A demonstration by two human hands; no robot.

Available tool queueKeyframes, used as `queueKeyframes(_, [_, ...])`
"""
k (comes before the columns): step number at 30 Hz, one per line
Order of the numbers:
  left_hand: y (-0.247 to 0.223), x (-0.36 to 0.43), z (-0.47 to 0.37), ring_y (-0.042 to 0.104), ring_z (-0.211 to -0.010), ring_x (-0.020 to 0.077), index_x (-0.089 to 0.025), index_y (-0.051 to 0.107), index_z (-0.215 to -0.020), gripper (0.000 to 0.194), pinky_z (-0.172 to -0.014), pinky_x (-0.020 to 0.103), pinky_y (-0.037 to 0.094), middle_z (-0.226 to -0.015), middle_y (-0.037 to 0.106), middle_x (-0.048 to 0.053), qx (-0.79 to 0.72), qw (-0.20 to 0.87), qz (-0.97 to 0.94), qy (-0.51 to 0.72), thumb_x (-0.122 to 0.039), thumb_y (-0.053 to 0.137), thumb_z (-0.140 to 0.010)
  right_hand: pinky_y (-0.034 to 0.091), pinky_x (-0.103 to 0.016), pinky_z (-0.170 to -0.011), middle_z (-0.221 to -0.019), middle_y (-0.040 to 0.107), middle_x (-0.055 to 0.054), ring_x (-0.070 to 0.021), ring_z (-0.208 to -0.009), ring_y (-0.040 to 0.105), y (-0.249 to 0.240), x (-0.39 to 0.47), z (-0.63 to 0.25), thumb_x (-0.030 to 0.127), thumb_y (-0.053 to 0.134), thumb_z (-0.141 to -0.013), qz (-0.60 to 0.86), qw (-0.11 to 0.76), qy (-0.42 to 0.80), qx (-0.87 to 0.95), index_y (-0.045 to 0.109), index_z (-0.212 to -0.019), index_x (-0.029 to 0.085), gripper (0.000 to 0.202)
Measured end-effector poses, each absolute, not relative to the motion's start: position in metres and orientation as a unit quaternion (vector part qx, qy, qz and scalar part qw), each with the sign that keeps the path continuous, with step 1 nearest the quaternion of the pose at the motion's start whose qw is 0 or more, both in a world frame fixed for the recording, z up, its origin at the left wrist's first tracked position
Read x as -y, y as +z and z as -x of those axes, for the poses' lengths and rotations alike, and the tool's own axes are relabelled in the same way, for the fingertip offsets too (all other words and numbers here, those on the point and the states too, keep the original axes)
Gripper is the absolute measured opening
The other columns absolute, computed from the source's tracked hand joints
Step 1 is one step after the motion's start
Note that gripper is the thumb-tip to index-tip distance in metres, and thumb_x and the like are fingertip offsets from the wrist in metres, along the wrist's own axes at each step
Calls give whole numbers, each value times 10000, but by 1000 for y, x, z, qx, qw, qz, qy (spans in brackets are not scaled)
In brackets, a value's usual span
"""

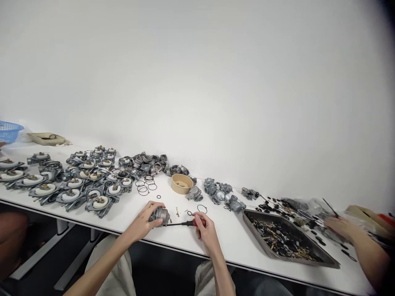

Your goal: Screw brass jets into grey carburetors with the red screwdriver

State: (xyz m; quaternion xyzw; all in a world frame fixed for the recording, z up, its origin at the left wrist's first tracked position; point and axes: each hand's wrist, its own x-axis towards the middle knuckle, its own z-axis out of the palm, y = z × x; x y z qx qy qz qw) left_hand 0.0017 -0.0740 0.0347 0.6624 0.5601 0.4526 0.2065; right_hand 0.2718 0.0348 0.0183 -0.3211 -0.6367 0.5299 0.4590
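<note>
Near the table's front edge my left hand (147, 221) is closed around a grey metal carburetor (163, 215), which lies on its side. My right hand (206, 234) grips the red handle of a screwdriver (179, 224). Its dark shaft points left, and the tip meets the lower right side of the carburetor; the exact contact is too small to make out. Just behind lie a few small brass screws (177, 213). A small black O-ring (189, 213) and a larger thin gasket ring (202, 208) rest beside my right fingertips.
Several opened carburetors (70, 195) with white floats cover the left side. A round tan bowl (182, 183) and black gasket rings (143, 190) lie behind my hands. At right stands a metal tray (290, 240) of small parts, with a co-worker's hand (342, 227) beyond it.
</note>
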Motion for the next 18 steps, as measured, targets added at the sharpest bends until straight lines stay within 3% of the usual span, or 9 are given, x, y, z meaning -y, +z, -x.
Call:
queueKeyframes(2, [34, 73, -1, 564, -1167, 293, -292, 578, -1286, 399, -1037, 395, 427, -1244, 568, 68, -558, 210, -664, 451, -477, 563, -933, 383, -244, -458, -699, 602, -11, -108, -486, 451, 20, -34, -272, 542, 696, -829, 314, 463, 538, 631, 675, -934, 195, 363])
queueKeyframes(5, [34, 73, -1, 558, -1178, 298, -289, 572, -1289, 403, -1049, 404, 417, -1240, 562, 70, -554, 213, -667, 450, -478, 560, -934, 495, -284, -602, -943, 677, -72, -176, -696, 606, 20, -34, -273, 465, 802, -717, 252, 485, 561, 622, 663, -1014, 209, 416])
queueKeyframes(6, [34, 73, -1, 556, -1181, 299, -290, 572, -1289, 401, -1048, 404, 415, -1240, 560, 70, -555, 213, -667, 449, -476, 560, -934, 485, -274, -572, -978, 680, -76, -169, -675, 608, 19, -35, -273, 474, 796, -714, 253, 481, 568, 618, 655, -1020, 213, 426])
queueKeyframes(9, [34, 74, -1, 551, -1189, 299, -295, 577, -1283, 392, -1044, 396, 414, -1247, 563, 67, -557, 211, -666, 449, -467, 564, -932, 306, -222, -391, -771, 641, -24, -86, -420, 431, 18, -35, -272, 574, 653, -831, 324, 457, 567, 604, 630, -915, 204, 380])
queueKeyframes(11, [34, 74, -1, 552, -1188, 298, -295, 582, -1278, 386, -1038, 390, 417, -1246, 567, 66, -555, 210, -667, 449, -463, 565, -931, 322, -219, -411, -757, 628, -17, -89, -442, 442, 18, -36, -272, 572, 654, -840, 333, 466, 555, 603, 627, -909, 203, 376])
queueKeyframes(14, [34, 74, -2, 555, -1179, 297, -292, 583, -1277, 387, -1038, 386, 416, -1239, 568, 65, -552, 211, -668, 452, -464, 565, -931, 440, -243, -544, -969, 666, -60, -141, -652, 571, 18, -36, -274, 483, 798, -725, 275, 486, 552, 619, 650, -1001, 214, 413])
queueKeyframes(16, [35, 74, -2, 554, -1178, 298, -295, 583, -1278, 386, -1044, 383, 408, -1239, 565, 59, -551, 212, -667, 453, -462, 568, -930, 401, -233, -493, -913, 657, -51, -120, -589, 525, 16, -38, -273, 492, 777, -749, 284, 476, 548, 627, 660, -970, 207, 378])
queueKeyframes(18, [36, 74, -2, 551, -1182, 299, -302, 584, -1276, 382, -1049, 376, 400, -1240, 561, 48, -553, 214, -666, 453, -457, 576, -927, 272, -220, -394, -726, 593, -10, -74, -442, 374, 12, -40, -270, 545, 669, -844, 332, 456, 535, 630, 654, -871, 193, 353])
